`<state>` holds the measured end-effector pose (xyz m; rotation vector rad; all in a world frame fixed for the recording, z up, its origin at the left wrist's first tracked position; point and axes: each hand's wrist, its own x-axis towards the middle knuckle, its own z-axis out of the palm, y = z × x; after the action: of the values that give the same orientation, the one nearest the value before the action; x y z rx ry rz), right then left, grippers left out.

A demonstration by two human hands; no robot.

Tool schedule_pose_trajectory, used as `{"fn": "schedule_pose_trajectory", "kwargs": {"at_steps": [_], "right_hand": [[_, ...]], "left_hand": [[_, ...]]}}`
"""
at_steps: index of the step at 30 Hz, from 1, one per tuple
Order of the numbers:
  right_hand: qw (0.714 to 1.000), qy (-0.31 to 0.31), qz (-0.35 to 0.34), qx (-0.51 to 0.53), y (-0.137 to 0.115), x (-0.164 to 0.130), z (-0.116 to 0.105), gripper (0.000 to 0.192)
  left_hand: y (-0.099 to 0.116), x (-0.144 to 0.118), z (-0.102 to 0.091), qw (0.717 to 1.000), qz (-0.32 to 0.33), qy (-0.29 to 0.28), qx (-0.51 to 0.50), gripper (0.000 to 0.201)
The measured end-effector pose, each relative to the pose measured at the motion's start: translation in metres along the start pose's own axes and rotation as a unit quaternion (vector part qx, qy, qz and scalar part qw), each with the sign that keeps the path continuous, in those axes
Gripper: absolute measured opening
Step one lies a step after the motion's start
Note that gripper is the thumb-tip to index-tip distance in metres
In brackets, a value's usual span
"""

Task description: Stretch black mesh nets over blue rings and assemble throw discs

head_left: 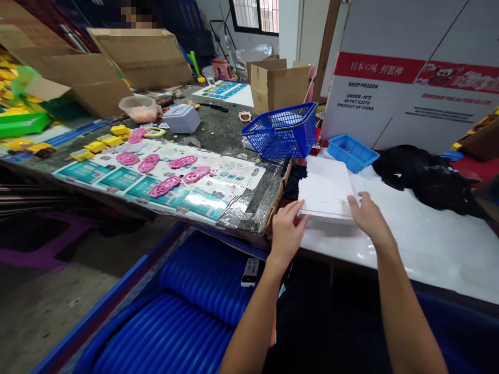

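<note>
White sheet stack lies on white tabletop, near blue basket. Left hand at stack's near-left corner, right hand at near-right edge; both grips loose, fingers touching stack.

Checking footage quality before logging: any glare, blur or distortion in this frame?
Head view: sharp at the hands and white stack; soft glare on the white tabletop; wide-angle bending at the edges; a pixelated patch top left; dim under the tables.

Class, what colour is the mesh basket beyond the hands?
Blue: the mesh basket, head view.
</note>
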<state>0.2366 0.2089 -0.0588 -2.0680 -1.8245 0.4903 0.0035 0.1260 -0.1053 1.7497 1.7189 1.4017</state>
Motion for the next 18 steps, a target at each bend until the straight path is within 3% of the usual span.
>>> {"fn": "schedule_pose_trajectory", "kwargs": {"at_steps": [3,6,11,13,15,18], "right_hand": [[0.993,-0.061,-0.003,0.104,0.017,-0.014,0.014,0.07],[0.987,-0.039,-0.024,0.157,0.008,-0.024,0.032,0.067],[0.977,0.011,-0.088,0.194,-0.021,-0.011,0.057,0.053],[0.984,0.042,-0.08,0.156,-0.024,-0.003,0.063,0.05],[0.988,0.054,-0.073,0.127,-0.019,0.0,0.067,0.049],[0.98,0.044,-0.114,0.157,-0.003,-0.008,0.072,0.057]], "left_hand": [[-0.01,0.003,-0.016,1.0,0.0,-0.026,-0.003,0.035],[-0.01,-0.007,-0.023,0.998,-0.006,-0.002,0.057,0.037],[0.023,-0.048,-0.026,0.99,0.02,0.048,0.129,0.034],[0.046,-0.065,-0.025,0.994,0.035,0.019,0.102,0.029],[0.069,-0.079,-0.022,0.995,0.063,-0.047,0.057,0.027],[0.099,-0.087,-0.015,0.985,0.105,-0.139,-0.012,0.026]]}}
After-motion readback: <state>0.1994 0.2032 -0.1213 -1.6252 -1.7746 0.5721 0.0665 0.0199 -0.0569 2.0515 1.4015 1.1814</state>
